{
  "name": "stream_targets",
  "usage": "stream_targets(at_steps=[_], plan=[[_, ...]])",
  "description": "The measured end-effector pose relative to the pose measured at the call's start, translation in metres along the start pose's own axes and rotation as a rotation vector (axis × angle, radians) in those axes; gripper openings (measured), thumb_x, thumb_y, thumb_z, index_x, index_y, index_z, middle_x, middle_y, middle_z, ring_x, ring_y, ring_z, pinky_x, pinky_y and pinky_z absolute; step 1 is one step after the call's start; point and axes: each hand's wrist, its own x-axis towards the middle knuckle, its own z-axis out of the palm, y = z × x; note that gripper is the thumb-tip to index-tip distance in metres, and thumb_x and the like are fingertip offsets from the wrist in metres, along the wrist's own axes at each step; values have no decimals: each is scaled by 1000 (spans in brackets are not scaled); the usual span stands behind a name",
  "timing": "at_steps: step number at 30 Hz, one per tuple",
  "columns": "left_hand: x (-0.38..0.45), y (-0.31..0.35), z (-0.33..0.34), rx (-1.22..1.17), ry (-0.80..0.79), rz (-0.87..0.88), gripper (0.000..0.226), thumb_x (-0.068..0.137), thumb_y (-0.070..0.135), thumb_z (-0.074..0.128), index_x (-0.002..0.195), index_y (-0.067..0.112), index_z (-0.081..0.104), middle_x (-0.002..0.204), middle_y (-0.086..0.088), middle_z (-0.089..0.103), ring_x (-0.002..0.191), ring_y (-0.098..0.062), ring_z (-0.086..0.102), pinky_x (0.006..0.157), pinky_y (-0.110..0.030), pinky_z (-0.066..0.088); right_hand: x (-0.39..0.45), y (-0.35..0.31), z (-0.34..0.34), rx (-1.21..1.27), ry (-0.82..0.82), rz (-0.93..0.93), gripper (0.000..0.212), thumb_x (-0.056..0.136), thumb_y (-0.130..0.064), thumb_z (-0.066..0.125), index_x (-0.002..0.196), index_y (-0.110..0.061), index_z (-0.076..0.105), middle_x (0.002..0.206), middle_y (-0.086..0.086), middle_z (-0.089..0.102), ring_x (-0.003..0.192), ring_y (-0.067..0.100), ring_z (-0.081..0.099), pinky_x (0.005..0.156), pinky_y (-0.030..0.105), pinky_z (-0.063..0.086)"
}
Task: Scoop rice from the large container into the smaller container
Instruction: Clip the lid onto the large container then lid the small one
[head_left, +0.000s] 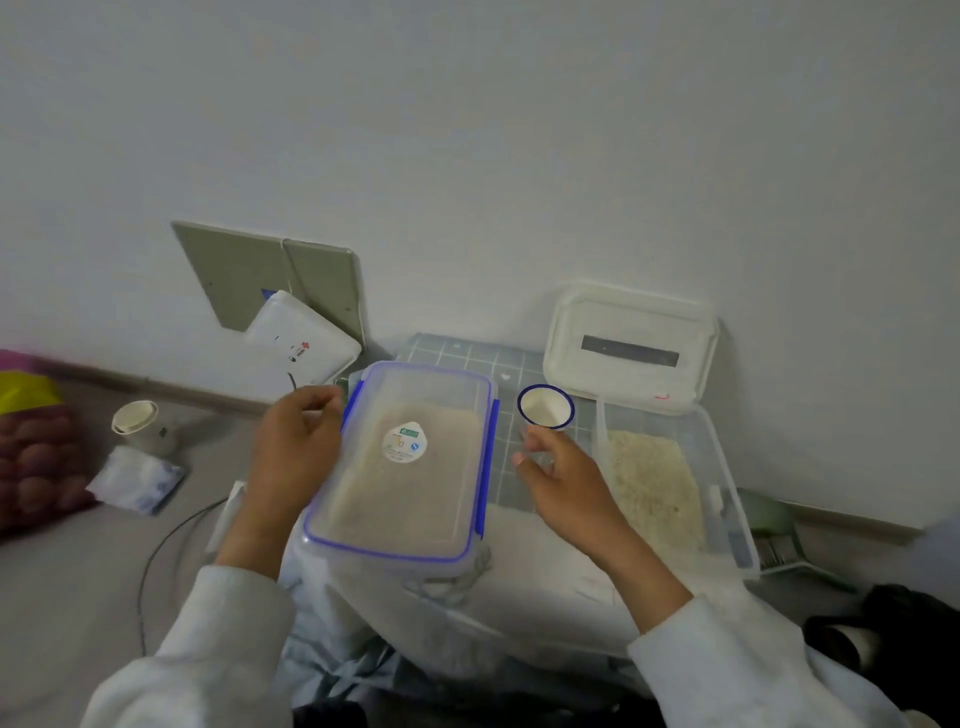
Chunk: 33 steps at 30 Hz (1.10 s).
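A clear box with a blue-rimmed lid and blue side latches sits closed in the middle, rice showing through it. To its right stands a bigger clear tub, open and holding rice. A small white cup with a blue rim stands between them on the mat. My left hand hovers at the closed box's left latch, fingers loosely curled, holding nothing I can see. My right hand floats just in front of the cup with relaxed fingers, not touching it.
The tub's white lid leans on the wall behind it. A gridded green mat lies under the cup. On the floor to the left are a white device, a cup, a tissue pack and a cable.
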Motion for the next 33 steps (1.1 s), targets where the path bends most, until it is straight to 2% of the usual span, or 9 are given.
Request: stream_targets(at_steps=[4,7,9,11,14,18,21,25,33], plan=[[0,28,16,-114,-58,29,16,91,23,55,99,21,70,93,9,70,85,-9,63,75,-29,50,0,3,-22,66,89,-27,35,97,-32,53,132,-28,53,120,-12,59,93,3,60,82,23,49],[1,49,36,-120,-108,112,20,93,19,53,106,18,69,99,6,68,88,-7,60,73,-18,45,3,7,-40,100,151,-30,29,96,-30,54,124,-28,58,119,-11,62,87,5,59,78,24,50],[1,60,51,-120,-162,147,21,94,21,53,109,19,68,101,6,68,90,-5,60,71,-14,42,6,10,-53,158,187,-25,18,96,-26,54,110,-35,60,113,-13,65,85,3,60,74,18,49],[1,70,67,-114,-202,158,21,93,23,54,110,20,68,101,8,68,91,-4,61,70,-15,43,8,13,-67,201,214,-15,20,96,-24,54,110,-38,60,111,-13,65,92,5,63,82,23,51],[5,87,95,-157,-267,171,18,92,19,55,105,19,68,101,5,70,90,-10,64,76,-22,49,12,21,-92,195,261,17,34,97,-28,54,131,-26,56,121,-8,63,105,14,63,96,37,51],[16,105,135,-164,-379,184,20,92,20,56,109,17,66,105,-1,70,93,-15,66,82,-33,53,25,40,-128,148,301,35,35,97,-32,53,131,-29,56,125,-10,62,103,11,64,94,35,51],[26,116,164,-126,-429,159,27,91,24,56,115,15,63,112,-3,67,92,-17,63,86,-39,51,42,56,-152,119,321,61,35,97,-27,52,132,-25,56,130,-4,61,108,12,62,98,36,49],[42,123,195,-62,-477,121,33,89,21,56,120,11,60,119,-6,64,110,-25,59,98,-43,46,65,78,-177,3,318,115,42,96,-20,50,138,-18,51,139,1,56,120,17,56,105,36,42],[75,124,237,24,-532,32,58,89,31,57,141,10,40,145,-8,45,130,-26,44,106,-40,37,108,118,-201,-17,305,206,52,97,-29,50,146,-22,38,152,1,40,134,21,43,101,30,34]])
